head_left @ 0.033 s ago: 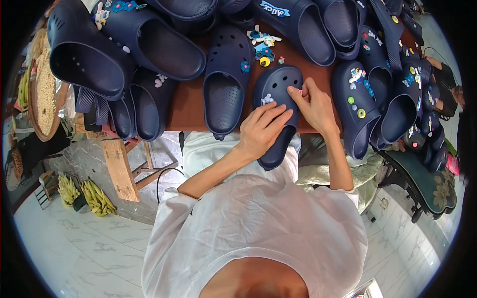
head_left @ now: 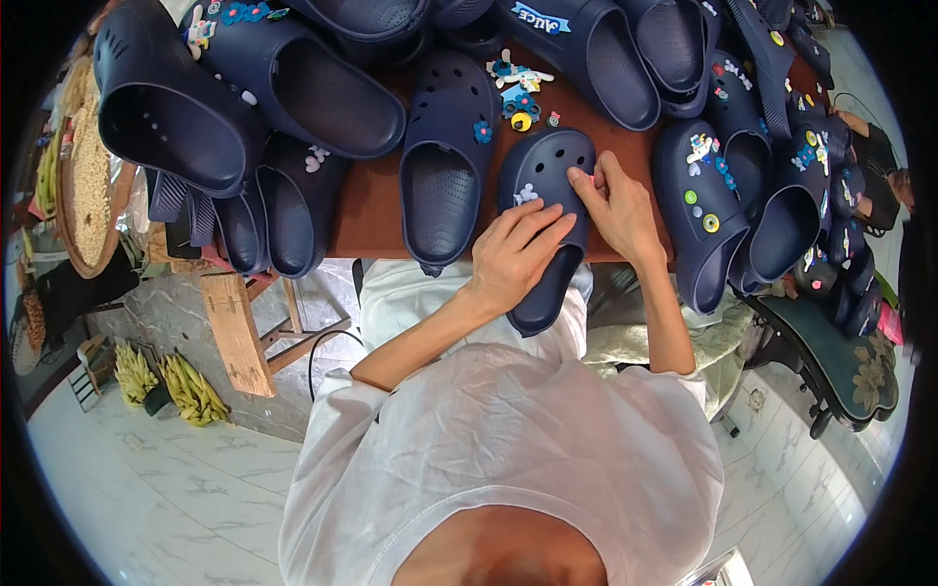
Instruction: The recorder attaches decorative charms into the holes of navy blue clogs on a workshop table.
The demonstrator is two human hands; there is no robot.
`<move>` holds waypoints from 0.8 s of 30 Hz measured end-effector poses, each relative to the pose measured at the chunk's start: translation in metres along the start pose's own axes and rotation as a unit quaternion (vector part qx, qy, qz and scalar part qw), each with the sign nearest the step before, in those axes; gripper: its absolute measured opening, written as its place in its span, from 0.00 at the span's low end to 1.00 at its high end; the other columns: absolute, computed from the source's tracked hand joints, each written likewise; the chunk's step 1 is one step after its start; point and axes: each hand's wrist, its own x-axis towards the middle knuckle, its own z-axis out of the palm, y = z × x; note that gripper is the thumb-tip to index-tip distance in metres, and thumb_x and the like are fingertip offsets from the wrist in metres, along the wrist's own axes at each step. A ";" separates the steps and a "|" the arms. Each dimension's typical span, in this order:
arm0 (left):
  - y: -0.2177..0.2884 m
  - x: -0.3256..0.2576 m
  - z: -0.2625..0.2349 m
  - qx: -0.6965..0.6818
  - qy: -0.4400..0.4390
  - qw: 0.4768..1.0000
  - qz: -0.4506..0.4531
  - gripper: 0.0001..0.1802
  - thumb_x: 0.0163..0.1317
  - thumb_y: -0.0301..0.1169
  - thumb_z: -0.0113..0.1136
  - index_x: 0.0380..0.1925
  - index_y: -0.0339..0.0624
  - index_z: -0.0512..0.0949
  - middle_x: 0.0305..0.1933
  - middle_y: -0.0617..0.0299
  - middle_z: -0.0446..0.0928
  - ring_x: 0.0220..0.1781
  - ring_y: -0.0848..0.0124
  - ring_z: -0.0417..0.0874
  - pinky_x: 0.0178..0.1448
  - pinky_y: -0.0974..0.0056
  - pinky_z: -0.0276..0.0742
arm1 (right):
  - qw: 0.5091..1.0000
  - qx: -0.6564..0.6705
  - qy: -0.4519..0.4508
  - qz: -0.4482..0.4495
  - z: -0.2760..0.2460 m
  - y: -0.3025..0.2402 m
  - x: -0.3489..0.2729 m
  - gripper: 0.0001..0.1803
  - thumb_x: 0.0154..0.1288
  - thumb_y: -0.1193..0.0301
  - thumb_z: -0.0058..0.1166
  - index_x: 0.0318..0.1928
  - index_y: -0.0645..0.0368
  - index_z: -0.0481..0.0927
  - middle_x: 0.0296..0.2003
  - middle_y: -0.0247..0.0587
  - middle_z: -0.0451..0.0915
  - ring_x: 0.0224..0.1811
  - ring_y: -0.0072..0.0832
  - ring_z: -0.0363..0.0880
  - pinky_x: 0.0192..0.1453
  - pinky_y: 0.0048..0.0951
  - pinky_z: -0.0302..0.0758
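Head view: the left hand (head_left: 515, 256) lies across a navy clog (head_left: 555, 188), fingers stretched over its upper; with the thumb hidden, a firm grip cannot be told. The clog rests at the near edge of the counter (head_left: 371, 210), toe away, heel overhanging, a white charm (head_left: 526, 194) on its left. The right hand (head_left: 625, 215) pinches a small pink charm (head_left: 590, 179) on the clog's right. A hard push could tip the overhanging shoe if the left hand eases; the pink charm, mostly covered, could slip away if pinched off-centre. Around them, from left: piled clogs (head_left: 337, 98), a flower-trimmed clog (head_left: 449, 117) just beside the worked one, loose charms (head_left: 521, 93) beyond its toe, and a decorated clog (head_left: 681, 166) limiting the right hand's sideways room.
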 end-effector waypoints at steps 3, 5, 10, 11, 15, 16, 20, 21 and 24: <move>0.000 0.001 0.003 -0.001 0.010 1.000 -0.005 0.27 0.45 0.21 0.70 0.50 0.47 0.86 0.51 0.62 0.83 0.52 0.61 0.83 0.52 0.61 0.83 | 0.999 -0.011 0.040 -0.031 0.008 0.000 -0.001 0.21 0.74 0.55 0.50 0.34 0.61 0.68 0.22 0.53 0.79 0.27 0.56 0.80 0.36 0.49 0.74; -0.001 0.000 0.004 0.005 0.017 1.000 0.001 0.27 0.45 0.21 0.70 0.50 0.47 0.86 0.51 0.62 0.83 0.52 0.61 0.83 0.52 0.61 0.83 | 0.996 -0.037 0.063 -0.055 0.013 0.004 0.002 0.18 0.75 0.58 0.48 0.35 0.61 0.68 0.22 0.53 0.79 0.27 0.54 0.80 0.35 0.48 0.75; -0.002 -0.002 0.003 0.005 0.022 1.000 0.007 0.26 0.45 0.22 0.70 0.49 0.47 0.86 0.51 0.62 0.83 0.53 0.61 0.83 0.53 0.61 0.82 | 0.978 0.200 0.025 0.045 0.014 0.032 0.002 0.13 0.79 0.64 0.40 0.39 0.60 0.71 0.22 0.53 0.75 0.24 0.48 0.80 0.31 0.43 0.73; -0.002 -0.003 0.002 0.011 0.027 1.000 0.009 0.26 0.45 0.22 0.70 0.49 0.47 0.86 0.51 0.62 0.83 0.53 0.61 0.83 0.53 0.61 0.82 | 0.979 0.201 0.024 0.037 0.012 0.031 0.003 0.13 0.79 0.64 0.40 0.39 0.60 0.71 0.22 0.53 0.75 0.24 0.48 0.80 0.31 0.43 0.73; -0.002 -0.005 0.000 0.008 0.020 1.000 0.022 0.25 0.46 0.24 0.71 0.49 0.46 0.85 0.50 0.63 0.83 0.53 0.60 0.83 0.54 0.61 0.82 | 0.983 0.055 0.151 -0.093 0.007 0.007 0.024 0.12 0.79 0.67 0.41 0.39 0.60 0.72 0.26 0.55 0.79 0.28 0.53 0.81 0.33 0.47 0.75; -0.002 -0.005 -0.002 -0.013 0.014 1.000 0.017 0.24 0.48 0.25 0.71 0.49 0.45 0.85 0.52 0.60 0.83 0.54 0.59 0.82 0.54 0.59 0.81 | 0.976 0.005 0.168 -0.136 0.007 -0.006 0.033 0.11 0.78 0.67 0.42 0.39 0.60 0.73 0.28 0.55 0.80 0.31 0.54 0.81 0.35 0.49 0.75; 0.000 0.005 -0.020 -0.100 -0.010 0.995 -0.018 0.23 0.55 0.24 0.68 0.54 0.40 0.82 0.58 0.51 0.79 0.57 0.54 0.81 0.59 0.55 0.79 | 0.962 -0.073 0.152 -0.214 0.020 -0.041 0.077 0.09 0.75 0.68 0.47 0.40 0.61 0.74 0.34 0.57 0.82 0.37 0.56 0.81 0.39 0.51 0.76; 0.002 0.008 -0.022 -0.092 -0.005 0.996 -0.001 0.23 0.55 0.24 0.68 0.54 0.40 0.82 0.58 0.51 0.79 0.57 0.54 0.81 0.59 0.55 0.79 | 0.961 -0.071 0.151 -0.220 0.022 -0.044 0.084 0.09 0.76 0.68 0.47 0.41 0.60 0.74 0.35 0.58 0.81 0.38 0.58 0.80 0.40 0.52 0.75; 0.000 0.013 -0.024 -0.054 -0.070 0.993 -0.080 0.26 0.58 0.17 0.57 0.60 0.35 0.76 0.63 0.47 0.75 0.61 0.50 0.76 0.63 0.53 0.75 | 0.970 -0.083 0.096 -0.206 0.035 -0.034 0.102 0.07 0.73 0.72 0.49 0.44 0.63 0.75 0.38 0.58 0.82 0.41 0.58 0.81 0.43 0.51 0.77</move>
